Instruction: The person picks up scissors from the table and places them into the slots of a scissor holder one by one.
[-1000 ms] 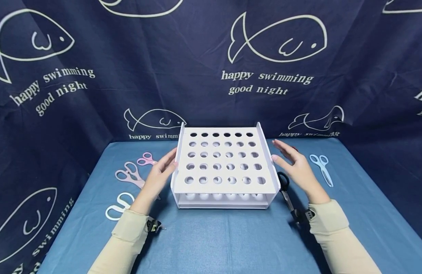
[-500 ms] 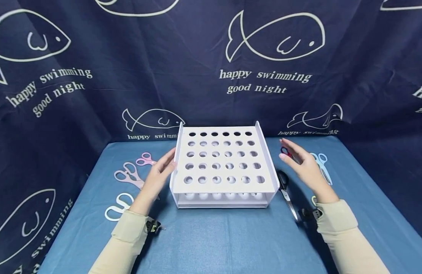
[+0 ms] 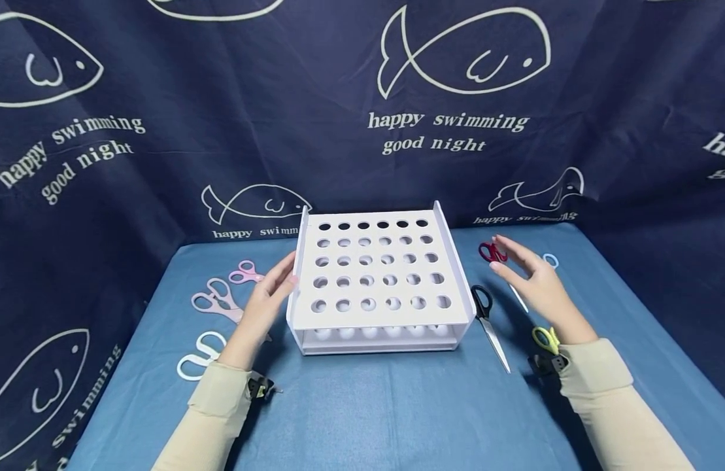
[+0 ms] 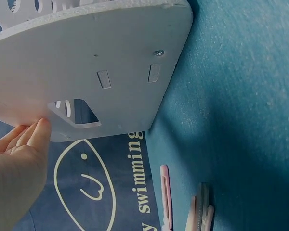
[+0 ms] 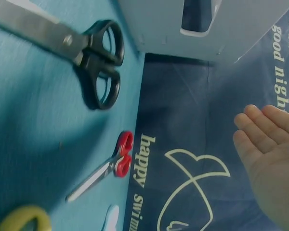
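Observation:
A white rack [image 3: 376,317] with rows of round holes stands upright on the blue cloth, mid-table. My left hand [image 3: 265,294] touches its left side panel with fairly straight fingers; the left wrist view has the fingertips against the white panel [image 4: 82,53], near a cut-out. On the other side my right hand [image 3: 541,284] hovers apart from the rack, fingers extended and holding nothing. Below and beside it lie red-handled scissors [image 3: 491,252], partly covered by the hand in the head view. Black-handled scissors [image 3: 483,304] lie against the rack's right side.
Left of the rack lie pink scissors [image 3: 244,272], pale pink scissors [image 3: 218,299] and white-handled scissors [image 3: 202,356], partly behind the left arm. Yellow-handled scissors [image 3: 546,339] and light blue scissors [image 3: 550,260] are partly hidden by the right arm. A dark fish-print curtain [image 3: 338,163] hangs behind.
My right hand has moved away from the rack's right side, rightward over the table, uncovering the black and red scissors. The left hand stays at the rack. The head view has shifted slightly.

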Tool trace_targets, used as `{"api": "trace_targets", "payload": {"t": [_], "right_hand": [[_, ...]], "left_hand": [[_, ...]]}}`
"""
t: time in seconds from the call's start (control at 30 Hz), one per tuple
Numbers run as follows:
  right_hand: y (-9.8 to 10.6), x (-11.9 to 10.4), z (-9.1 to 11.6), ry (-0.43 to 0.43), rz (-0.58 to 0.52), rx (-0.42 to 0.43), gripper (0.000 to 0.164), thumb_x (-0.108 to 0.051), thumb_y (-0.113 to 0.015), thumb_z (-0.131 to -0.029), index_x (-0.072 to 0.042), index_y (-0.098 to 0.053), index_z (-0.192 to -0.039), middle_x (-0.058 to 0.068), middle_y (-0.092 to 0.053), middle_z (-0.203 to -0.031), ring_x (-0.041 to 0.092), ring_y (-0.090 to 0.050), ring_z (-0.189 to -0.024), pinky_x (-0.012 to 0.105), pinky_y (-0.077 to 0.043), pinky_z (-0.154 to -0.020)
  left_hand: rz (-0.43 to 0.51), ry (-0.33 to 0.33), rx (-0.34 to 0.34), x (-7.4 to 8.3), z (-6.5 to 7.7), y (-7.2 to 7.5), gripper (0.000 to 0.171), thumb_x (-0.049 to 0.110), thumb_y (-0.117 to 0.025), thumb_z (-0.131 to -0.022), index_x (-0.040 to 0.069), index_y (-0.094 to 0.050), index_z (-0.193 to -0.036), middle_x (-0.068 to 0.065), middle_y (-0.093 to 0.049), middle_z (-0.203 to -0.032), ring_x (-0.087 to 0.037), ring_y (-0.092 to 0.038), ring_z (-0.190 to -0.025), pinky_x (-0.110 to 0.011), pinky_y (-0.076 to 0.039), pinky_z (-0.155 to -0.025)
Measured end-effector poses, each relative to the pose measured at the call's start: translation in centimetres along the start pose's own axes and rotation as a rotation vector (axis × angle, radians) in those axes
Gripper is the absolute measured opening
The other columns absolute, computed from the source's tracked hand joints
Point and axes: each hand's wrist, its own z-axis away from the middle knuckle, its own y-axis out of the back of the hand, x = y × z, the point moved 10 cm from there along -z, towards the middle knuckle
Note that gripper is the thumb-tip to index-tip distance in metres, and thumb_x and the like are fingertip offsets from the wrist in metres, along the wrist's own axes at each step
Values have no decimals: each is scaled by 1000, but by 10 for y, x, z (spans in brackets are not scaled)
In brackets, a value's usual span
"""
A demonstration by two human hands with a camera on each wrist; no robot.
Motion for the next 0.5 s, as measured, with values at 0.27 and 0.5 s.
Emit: {"api": "trace_targets", "payload": {"t": [0.27,0.5], "right_hand": [[15,9,7,-36,119,-19,60,-32,-64,-94,-24,-40,-149,10,-46,-148,25,-41,-137,-2,-26,-99],[28,21,17,-98,157,-27,66,-36,-66,-92,-26,-38,-150,10,-44,-150,33,-38,-138,52,-29,-113]], "left_hand": [[-9,18,2,1,2,1,51,21,-50,-102,12,-37,-150,-8,-38,-154,-19,-36,-142,-7,-35,-102],[1,10,-16,2,1,-1,51,20,-49,-102,10,-36,-150,-10,-37,-154,-20,-35,-142,-7,-36,-102]]}}
